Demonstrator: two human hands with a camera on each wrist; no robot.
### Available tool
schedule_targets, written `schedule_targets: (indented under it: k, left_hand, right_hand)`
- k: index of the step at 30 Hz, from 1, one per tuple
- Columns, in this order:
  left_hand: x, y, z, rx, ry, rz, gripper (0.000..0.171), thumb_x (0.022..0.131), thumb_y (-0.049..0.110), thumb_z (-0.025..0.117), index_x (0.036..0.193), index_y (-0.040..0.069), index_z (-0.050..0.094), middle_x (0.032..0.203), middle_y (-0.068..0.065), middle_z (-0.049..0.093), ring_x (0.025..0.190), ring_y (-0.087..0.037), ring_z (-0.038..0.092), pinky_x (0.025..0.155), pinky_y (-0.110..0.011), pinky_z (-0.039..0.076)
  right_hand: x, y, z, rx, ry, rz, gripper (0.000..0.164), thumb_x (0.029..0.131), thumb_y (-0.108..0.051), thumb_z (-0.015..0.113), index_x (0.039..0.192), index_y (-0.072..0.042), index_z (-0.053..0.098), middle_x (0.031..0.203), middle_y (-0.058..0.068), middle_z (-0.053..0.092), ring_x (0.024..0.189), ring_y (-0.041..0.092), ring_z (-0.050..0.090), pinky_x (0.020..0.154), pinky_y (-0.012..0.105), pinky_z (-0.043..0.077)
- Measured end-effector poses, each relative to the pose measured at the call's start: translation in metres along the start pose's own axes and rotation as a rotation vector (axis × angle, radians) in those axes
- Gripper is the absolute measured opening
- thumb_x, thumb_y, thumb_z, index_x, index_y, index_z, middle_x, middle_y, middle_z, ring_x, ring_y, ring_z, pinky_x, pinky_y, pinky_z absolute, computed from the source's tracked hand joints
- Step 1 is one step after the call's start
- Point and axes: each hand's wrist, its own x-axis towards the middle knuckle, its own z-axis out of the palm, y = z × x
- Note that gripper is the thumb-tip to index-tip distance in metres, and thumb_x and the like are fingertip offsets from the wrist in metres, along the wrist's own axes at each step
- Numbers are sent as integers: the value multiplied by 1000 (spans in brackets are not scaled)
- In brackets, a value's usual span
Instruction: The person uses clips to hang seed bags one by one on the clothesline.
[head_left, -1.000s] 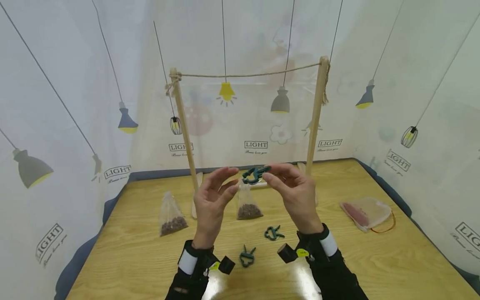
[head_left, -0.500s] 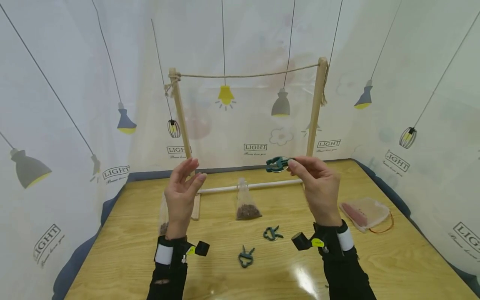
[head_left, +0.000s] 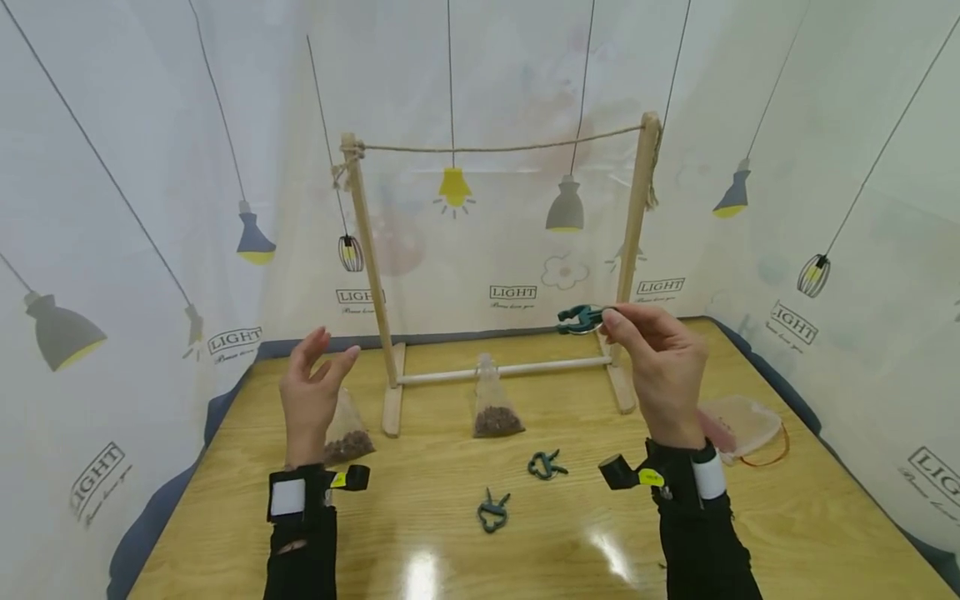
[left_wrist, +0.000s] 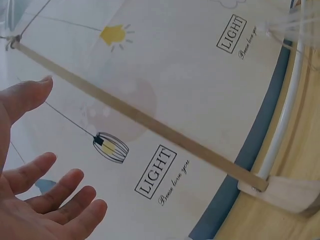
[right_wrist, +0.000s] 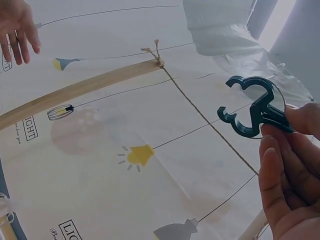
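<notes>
A dark green spring clip (head_left: 579, 320) is pinched by its handles between the thumb and fingers of my right hand (head_left: 663, 379), raised in front of the frame's right post. In the right wrist view the mouth of the clip (right_wrist: 252, 107) is spread wide, and no twine or bag lies in it. My left hand (head_left: 309, 408) is raised on the left with fingers spread and relaxed, holding nothing. It partly covers a sheer bag of brown bits (head_left: 354, 442). Two more green clips lie on the table, one nearer (head_left: 492, 511), one farther (head_left: 547, 465).
A wooden frame with upright posts (head_left: 369, 267) stands at the back, with twine (head_left: 498, 150) strung across its top and a white rod (head_left: 442, 377) low down. Another bag of brown bits (head_left: 498, 420) leans by the rod. A sheer drawstring pouch (head_left: 753, 421) lies at right.
My hands have drawn apart, the left moving left and the right moving right with the clip. The left fingers have come away from near the clip. The clips on the table have not moved.
</notes>
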Motion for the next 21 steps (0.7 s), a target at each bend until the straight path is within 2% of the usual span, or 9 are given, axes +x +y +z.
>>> schedule_targets:
  k: [3,7,13,17,21]
  left_hand:
    - [2,-9,-7,60,-3,-53,73,89,32,82,152,14,50,154,-12,51,146,-26,45,122,-48,38]
    - [3,-21,-15,143,-1,-124,81,88,40,82,155,13,45,159,-12,46,150,-30,39,124,-47,35]
    - [5,-37,-26,211,-2,-225,87,89,46,79,158,13,39,163,-14,39,152,-34,34,126,-51,31]
    - [4,-49,-32,260,-9,-306,86,92,43,77,161,12,34,164,-18,35,151,-39,32,122,-58,32]
    - [3,-60,-32,315,-47,-407,86,95,36,74,163,10,28,164,-24,32,150,-45,32,119,-62,35]
  right_hand:
    - [1,1,-1,8,-1,-12,15,91,3,73,101,14,73,85,1,78,75,12,72,72,21,60]
    - [1,1,-2,17,-6,-17,15,91,4,73,100,16,72,85,2,78,75,11,72,71,21,60]
    - [0,1,-2,35,-7,-21,14,91,4,73,100,15,73,86,3,78,74,13,72,71,21,60]
    - [0,0,-3,49,-19,-35,13,92,5,72,100,14,73,85,3,78,75,12,73,70,21,60]
    - [0,0,-6,32,-28,-40,12,93,4,71,100,13,73,85,2,78,75,13,72,70,21,59]
